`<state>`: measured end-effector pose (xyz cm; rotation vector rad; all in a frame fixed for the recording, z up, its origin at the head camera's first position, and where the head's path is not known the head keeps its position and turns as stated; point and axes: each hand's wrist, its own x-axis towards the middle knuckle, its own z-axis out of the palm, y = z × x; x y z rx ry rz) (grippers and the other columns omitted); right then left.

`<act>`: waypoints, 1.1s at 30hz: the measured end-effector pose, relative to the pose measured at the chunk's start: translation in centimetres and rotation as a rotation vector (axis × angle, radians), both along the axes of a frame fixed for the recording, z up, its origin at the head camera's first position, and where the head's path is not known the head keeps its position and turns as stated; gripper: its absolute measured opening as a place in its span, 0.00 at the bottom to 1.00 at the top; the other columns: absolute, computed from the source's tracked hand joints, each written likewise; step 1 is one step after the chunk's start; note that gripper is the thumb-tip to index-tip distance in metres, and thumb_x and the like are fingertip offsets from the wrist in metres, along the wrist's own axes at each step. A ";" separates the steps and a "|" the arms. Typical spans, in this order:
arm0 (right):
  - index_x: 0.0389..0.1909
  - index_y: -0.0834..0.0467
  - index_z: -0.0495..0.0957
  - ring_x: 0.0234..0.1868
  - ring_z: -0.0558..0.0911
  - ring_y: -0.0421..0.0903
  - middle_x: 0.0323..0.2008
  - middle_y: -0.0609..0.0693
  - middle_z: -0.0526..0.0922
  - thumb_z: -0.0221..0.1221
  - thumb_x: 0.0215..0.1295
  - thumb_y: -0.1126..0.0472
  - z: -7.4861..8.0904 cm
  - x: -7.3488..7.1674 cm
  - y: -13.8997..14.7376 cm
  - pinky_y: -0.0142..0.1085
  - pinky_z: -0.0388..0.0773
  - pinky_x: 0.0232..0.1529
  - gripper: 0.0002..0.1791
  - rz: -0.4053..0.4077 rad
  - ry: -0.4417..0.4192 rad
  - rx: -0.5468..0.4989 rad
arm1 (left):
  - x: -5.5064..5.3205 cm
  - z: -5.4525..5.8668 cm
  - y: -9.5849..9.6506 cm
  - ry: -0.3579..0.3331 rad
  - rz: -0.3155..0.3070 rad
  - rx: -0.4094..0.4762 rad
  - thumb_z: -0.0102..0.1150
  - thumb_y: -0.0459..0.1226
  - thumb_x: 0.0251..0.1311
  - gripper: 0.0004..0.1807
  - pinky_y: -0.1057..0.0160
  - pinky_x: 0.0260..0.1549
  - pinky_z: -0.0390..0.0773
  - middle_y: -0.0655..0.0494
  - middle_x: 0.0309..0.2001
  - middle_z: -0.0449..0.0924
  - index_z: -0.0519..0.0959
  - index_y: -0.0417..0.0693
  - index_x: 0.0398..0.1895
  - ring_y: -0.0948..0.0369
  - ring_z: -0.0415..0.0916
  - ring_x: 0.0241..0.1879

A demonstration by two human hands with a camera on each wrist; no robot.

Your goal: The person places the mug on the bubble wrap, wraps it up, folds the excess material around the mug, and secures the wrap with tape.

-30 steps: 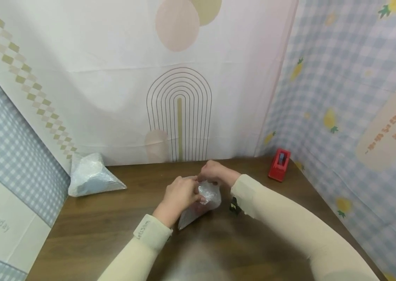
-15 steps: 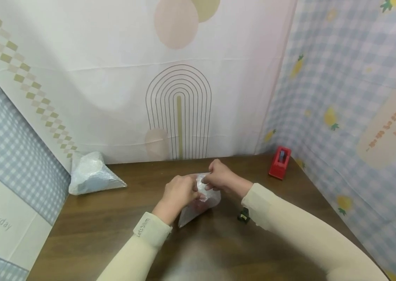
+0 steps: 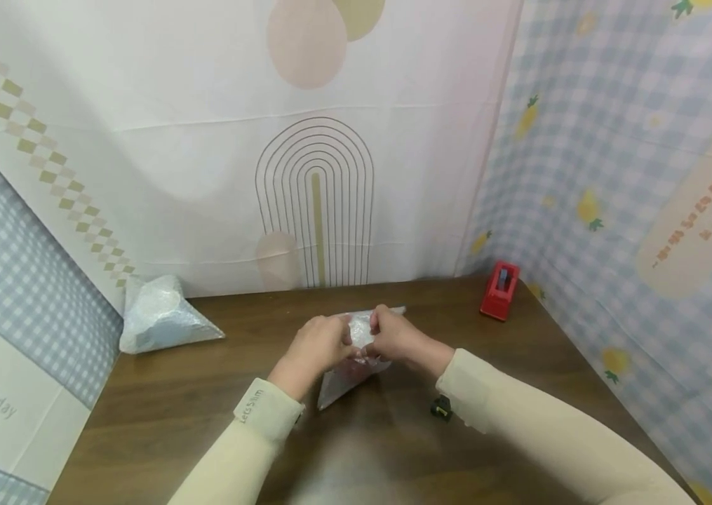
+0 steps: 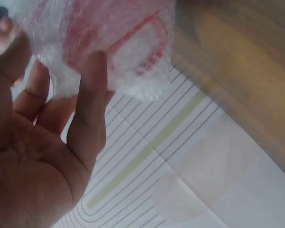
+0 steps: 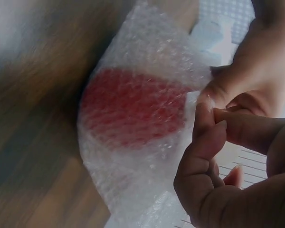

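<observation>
A red mug-like object (image 5: 133, 107) wrapped in bubble wrap (image 3: 362, 330) is between my two hands above the table. Its loop-shaped handle (image 4: 156, 40) shows through the clear layers in the left wrist view. My left hand (image 3: 324, 344) holds the bundle from the left, its index fingertip lying on the wrap. From the right, my right hand (image 3: 396, 340) pinches the wrap's edge with thumb and curled index finger. A small whitish strip (image 5: 193, 100) shows beside those fingertips. One corner of the wrap points down toward me, another sticks out behind my right hand.
A second bubble-wrapped bundle (image 3: 163, 315) sits at the table's back left. The red tape dispenser (image 3: 499, 291) stands at the back right. Cloth-covered walls (image 3: 223, 175) border the brown wooden table (image 3: 172, 421) at the back and both sides.
My right hand drew back from the bundle's far side, then came down on its right, closer to my left hand. A wrap corner now shows at the back right. My left hand has barely moved.
</observation>
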<state>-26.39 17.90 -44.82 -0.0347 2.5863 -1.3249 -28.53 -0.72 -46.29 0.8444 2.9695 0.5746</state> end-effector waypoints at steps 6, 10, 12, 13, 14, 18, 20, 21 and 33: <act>0.45 0.61 0.70 0.36 0.80 0.47 0.40 0.55 0.77 0.76 0.61 0.76 -0.5 0.2 0.0 0.32 0.81 0.32 0.24 -0.003 0.028 0.053 | -0.3 0.7 -0.4 -0.078 -0.035 -0.001 0.75 0.43 0.63 0.10 0.55 0.35 0.81 0.59 0.27 0.83 0.83 0.51 0.33 0.58 0.76 0.29; 0.45 0.59 0.71 0.35 0.77 0.47 0.37 0.53 0.76 0.77 0.65 0.71 -0.5 0.4 0.2 0.33 0.76 0.32 0.23 0.026 0.063 0.150 | -0.3 0.7 -0.5 -0.104 -0.029 0.007 0.78 0.46 0.61 0.13 0.54 0.42 0.85 0.56 0.39 0.93 0.89 0.49 0.42 0.58 0.79 0.34; 0.45 0.59 0.71 0.34 0.77 0.47 0.36 0.52 0.76 0.78 0.66 0.69 -0.5 0.4 0.3 0.34 0.75 0.33 0.22 0.047 0.076 0.198 | -0.4 0.6 -0.5 -0.115 -0.028 0.010 0.79 0.47 0.61 0.17 0.55 0.45 0.85 0.54 0.48 0.95 0.90 0.48 0.47 0.58 0.80 0.36; 0.44 0.58 0.71 0.33 0.77 0.47 0.36 0.52 0.76 0.78 0.67 0.68 -0.5 0.3 0.3 0.34 0.74 0.32 0.22 0.060 0.086 0.223 | -0.4 0.5 -0.6 -0.114 -0.029 0.008 0.80 0.48 0.62 0.17 0.55 0.46 0.85 0.53 0.54 0.95 0.91 0.49 0.47 0.58 0.82 0.38; 0.44 0.58 0.71 0.32 0.78 0.46 0.36 0.52 0.76 0.78 0.67 0.68 -0.5 0.3 0.3 0.34 0.74 0.32 0.21 0.077 0.097 0.243 | -0.4 0.4 -0.6 -0.111 -0.032 0.009 0.82 0.48 0.61 0.17 0.55 0.47 0.85 0.53 0.57 0.95 0.92 0.49 0.46 0.57 0.83 0.40; 0.40 0.59 0.71 0.31 0.76 0.45 0.35 0.51 0.75 0.78 0.68 0.67 -0.7 0.0 0.2 0.34 0.73 0.32 0.20 0.168 0.181 0.335 | -0.6 0.1 -0.9 -0.073 -0.045 -0.002 0.87 0.49 0.58 0.13 0.53 0.55 0.88 0.54 0.73 0.87 0.92 0.54 0.33 0.52 0.90 0.52; 0.39 0.59 0.71 0.31 0.76 0.45 0.35 0.51 0.75 0.77 0.70 0.66 -0.7 0.0 0.2 0.35 0.73 0.33 0.20 0.209 0.220 0.375 | -0.7 0.0 -1.0 -0.054 -0.044 -0.003 0.88 0.48 0.57 0.13 0.51 0.59 0.88 0.54 0.74 0.87 0.91 0.54 0.30 0.49 0.91 0.57; 0.38 0.59 0.71 0.32 0.75 0.45 0.35 0.51 0.75 0.77 0.70 0.66 -0.7 0.0 0.2 0.35 0.72 0.34 0.20 0.225 0.244 0.394 | -0.8 0.0 -1.0 -0.050 -0.044 -0.005 0.88 0.48 0.58 0.13 0.49 0.61 0.88 0.55 0.75 0.86 0.91 0.54 0.30 0.47 0.91 0.59; 0.38 0.60 0.75 0.32 0.77 0.45 0.41 0.53 0.78 0.81 0.55 0.74 -2.5 0.5 0.3 0.38 0.81 0.34 0.23 0.218 0.397 0.449 | -0.6 -0.8 -1.1 -0.018 -0.028 0.010 0.87 0.48 0.60 0.12 0.47 0.53 0.90 0.55 0.75 0.86 0.93 0.54 0.32 0.45 0.92 0.57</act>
